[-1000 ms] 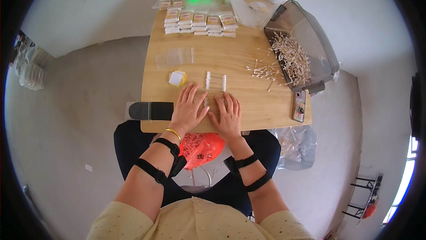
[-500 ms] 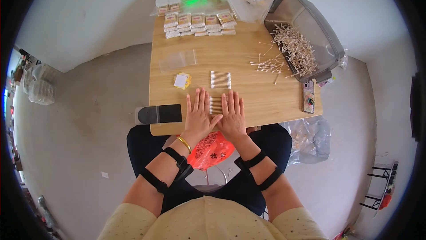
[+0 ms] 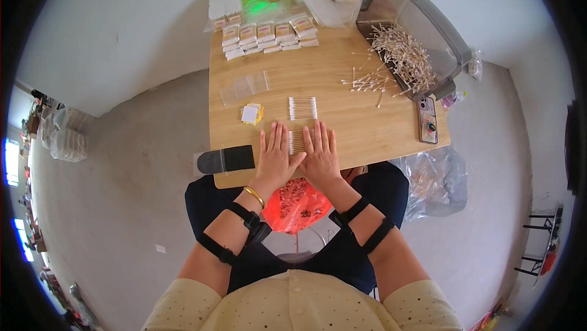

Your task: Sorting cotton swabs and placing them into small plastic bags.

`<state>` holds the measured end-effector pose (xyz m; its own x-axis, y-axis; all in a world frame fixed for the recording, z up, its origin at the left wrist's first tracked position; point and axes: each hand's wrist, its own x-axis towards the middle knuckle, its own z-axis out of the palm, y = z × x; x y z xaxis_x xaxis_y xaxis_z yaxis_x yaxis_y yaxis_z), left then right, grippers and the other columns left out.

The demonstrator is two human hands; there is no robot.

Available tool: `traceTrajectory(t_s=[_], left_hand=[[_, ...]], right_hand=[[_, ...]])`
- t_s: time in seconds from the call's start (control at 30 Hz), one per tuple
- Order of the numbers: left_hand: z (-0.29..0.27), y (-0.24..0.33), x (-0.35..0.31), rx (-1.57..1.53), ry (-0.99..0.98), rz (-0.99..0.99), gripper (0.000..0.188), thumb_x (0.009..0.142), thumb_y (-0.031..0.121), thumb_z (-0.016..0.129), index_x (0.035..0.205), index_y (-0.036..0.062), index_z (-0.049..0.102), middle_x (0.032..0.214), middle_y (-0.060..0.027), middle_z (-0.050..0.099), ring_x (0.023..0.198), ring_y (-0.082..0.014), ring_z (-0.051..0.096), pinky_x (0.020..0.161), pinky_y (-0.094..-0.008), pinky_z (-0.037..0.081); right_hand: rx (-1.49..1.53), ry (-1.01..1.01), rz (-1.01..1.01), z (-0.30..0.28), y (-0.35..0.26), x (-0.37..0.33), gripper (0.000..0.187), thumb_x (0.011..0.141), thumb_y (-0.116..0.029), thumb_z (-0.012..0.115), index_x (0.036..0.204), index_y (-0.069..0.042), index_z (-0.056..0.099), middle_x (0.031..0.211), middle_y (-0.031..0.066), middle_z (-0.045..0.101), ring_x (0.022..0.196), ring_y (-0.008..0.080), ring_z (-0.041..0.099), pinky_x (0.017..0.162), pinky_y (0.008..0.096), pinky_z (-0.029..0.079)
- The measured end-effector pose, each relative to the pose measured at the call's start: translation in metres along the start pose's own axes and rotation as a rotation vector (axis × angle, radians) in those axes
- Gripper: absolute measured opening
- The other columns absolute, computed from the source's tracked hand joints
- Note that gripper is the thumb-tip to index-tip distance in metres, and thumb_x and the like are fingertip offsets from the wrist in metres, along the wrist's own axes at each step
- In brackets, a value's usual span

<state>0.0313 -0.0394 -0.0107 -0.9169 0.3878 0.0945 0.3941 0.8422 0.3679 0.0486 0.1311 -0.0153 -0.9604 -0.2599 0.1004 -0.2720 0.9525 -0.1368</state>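
Note:
Both hands lie flat on the wooden table (image 3: pixel 348 129) near its front edge. A row of cotton swabs (image 3: pixel 298 142) lies side by side between them. My left hand (image 3: pixel 275 156) rests along the row's left side with fingers stretched out. Along the right side lies my right hand (image 3: pixel 320 155), its fingers straight and slightly spread. Each hand partly covers the swab ends, and the thumbs almost meet below the row. Just beyond the fingertips is a second neat row of cotton swabs (image 3: pixel 302 109). Small white and yellow cards (image 3: pixel 250 114) sit to the left of it.
Packed swab bundles (image 3: pixel 265 32) are stacked at the back. A tilted grey bin (image 3: pixel 437 22) spills loose swabs (image 3: pixel 400 55) at the right, with a phone (image 3: pixel 428 122) nearby. Left are clear bags (image 3: pixel 244 87) and a black pouch (image 3: pixel 232 159). A red bag (image 3: pixel 296 211) hangs below the table edge.
The view has shifted slightly. Both hands stay flat beside the near swab row, with almost no visible movement against the table.

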Motion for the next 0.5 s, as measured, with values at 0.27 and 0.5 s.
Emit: traceTrajectory(t_s=[0.27,0.5], left_hand=[[-0.052,-0.058,0.014,-0.150,0.309,-0.278,0.053,0.093,0.036,0.072,0.135,0.0073,0.057,0.137,-0.0164,0.060,0.128,-0.0355,0.053,0.110,-0.0515,0.037],[-0.064,-0.103,0.060,-0.045,0.037,-0.661,0.052,0.073,0.051,0.087,0.108,0.0150,0.073,0.109,-0.0055,0.072,0.116,-0.0276,0.062,0.103,-0.0463,0.041]], right_hand=[[0.018,-0.023,0.035,-0.008,-0.001,-0.001,0.094,0.100,-0.067,0.045,0.163,0.000,0.026,0.169,0.0290,0.017,0.159,0.0417,0.012,0.128,0.0574,0.008],[0.022,-0.034,0.028,-0.012,-0.003,0.000,0.093,0.101,-0.066,0.043,0.163,0.000,0.024,0.169,0.0283,0.018,0.159,0.0413,0.013,0.128,0.0568,0.009]])
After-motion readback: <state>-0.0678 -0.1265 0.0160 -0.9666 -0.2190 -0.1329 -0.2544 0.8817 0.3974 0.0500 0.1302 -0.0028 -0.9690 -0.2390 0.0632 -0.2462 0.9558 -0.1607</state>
